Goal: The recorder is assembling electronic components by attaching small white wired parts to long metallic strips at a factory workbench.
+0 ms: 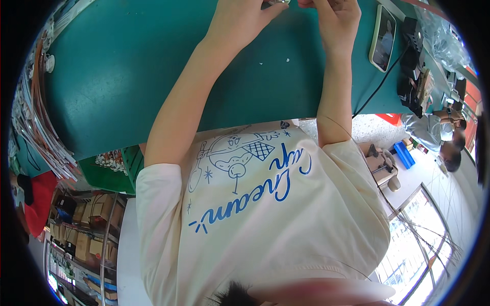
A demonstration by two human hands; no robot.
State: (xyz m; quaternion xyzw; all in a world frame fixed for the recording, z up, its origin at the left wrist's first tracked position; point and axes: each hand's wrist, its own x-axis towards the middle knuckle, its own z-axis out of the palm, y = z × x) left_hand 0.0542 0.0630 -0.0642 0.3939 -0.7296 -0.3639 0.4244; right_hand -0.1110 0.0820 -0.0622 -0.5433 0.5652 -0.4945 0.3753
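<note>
Both hands are at the far edge of the picture, above a green table [127,66], with their fingertips partly cut off. My left hand [239,19] is closed, its thumb pressed on a small pale, shiny piece [284,2] whose kind I cannot make out. To the right, my right hand [341,16] is closed too, its fingers bent together toward the left hand. What these fingers hold, if anything, lies beyond the edge. Two tiny white scraps [287,60] lie on the table between my forearms.
On the right lie a phone [383,38], a black cable [384,79], dark devices [410,66] and clear plastic bags [441,38]. Bundled wires [38,112] line the left edge, above a green crate [104,173]. Beyond are shelved cartons [92,219] and another person [434,127].
</note>
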